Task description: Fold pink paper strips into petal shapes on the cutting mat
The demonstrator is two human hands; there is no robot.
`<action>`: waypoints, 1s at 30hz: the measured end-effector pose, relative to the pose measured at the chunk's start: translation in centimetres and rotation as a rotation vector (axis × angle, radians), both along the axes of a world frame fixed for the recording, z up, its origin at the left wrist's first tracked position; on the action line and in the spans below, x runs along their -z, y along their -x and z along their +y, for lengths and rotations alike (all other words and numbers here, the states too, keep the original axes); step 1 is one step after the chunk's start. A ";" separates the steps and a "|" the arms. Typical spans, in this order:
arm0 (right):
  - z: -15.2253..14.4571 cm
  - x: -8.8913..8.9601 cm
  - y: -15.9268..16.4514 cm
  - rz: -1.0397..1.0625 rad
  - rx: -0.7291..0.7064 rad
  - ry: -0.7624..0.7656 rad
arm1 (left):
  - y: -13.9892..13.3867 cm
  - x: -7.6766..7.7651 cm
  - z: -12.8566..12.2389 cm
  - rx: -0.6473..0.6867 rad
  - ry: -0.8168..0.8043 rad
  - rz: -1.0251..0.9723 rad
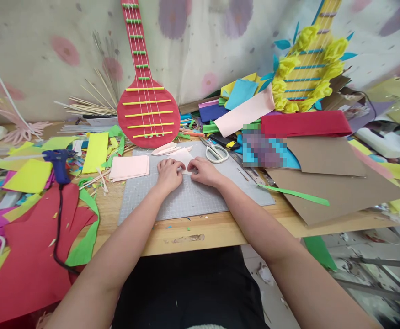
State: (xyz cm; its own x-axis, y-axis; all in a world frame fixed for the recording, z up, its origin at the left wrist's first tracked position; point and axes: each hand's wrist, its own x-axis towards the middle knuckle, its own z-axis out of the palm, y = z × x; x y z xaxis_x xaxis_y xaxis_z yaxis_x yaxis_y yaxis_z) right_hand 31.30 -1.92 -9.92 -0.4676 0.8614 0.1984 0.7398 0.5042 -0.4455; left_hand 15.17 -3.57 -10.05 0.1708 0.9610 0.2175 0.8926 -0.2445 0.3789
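Over the grey cutting mat [158, 201], my left hand [170, 173] and my right hand [202, 171] face each other, fingers curled in a pinch. Between them they hold a small pale pink paper piece [181, 156], its lower edge at the fingertips. Behind the hands lie cut pale pink paper pieces [165, 149]. A stack of pale pink paper rectangles [129, 167] rests left of my left hand. Scissors with white handles [216, 153] lie just beyond my right hand.
A red paper lute [148, 112] stands behind the mat, and a yellow one [307, 68] with paper flowers leans at right. A blue glue gun [60, 164] sits at left among coloured scraps. Brown cardboard sheets [337, 192] and a green strip [296, 195] lie at right.
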 end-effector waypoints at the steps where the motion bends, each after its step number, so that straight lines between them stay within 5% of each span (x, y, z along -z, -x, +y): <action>1: 0.0 0.0 0.0 0.000 -0.006 -0.005 | 0.1 0.0 0.0 0.000 0.003 -0.004; 10: -0.3 0.7 1.0 -0.009 0.111 -0.075 | 0.2 0.3 0.4 -0.021 0.026 -0.047; 20: 0.1 0.2 -0.4 0.064 -0.019 0.032 | -0.1 -0.1 0.0 -0.045 0.032 -0.031; 26: 1.0 0.8 -0.5 0.234 0.270 -0.002 | -0.1 0.0 -0.2 -0.053 -0.024 -0.077; 30: 1.0 0.8 0.6 0.201 0.292 0.021 | 0.1 0.0 -0.1 -0.145 -0.093 -0.132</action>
State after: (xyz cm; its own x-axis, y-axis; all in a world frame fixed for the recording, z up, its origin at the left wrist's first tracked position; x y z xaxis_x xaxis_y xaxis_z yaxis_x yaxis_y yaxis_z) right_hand 30.75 -0.90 -10.71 -0.1545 0.9578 0.2425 0.7478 0.2738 -0.6049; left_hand 15.05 -3.68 -10.07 -0.0036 0.9483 0.3174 0.8648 -0.1564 0.4771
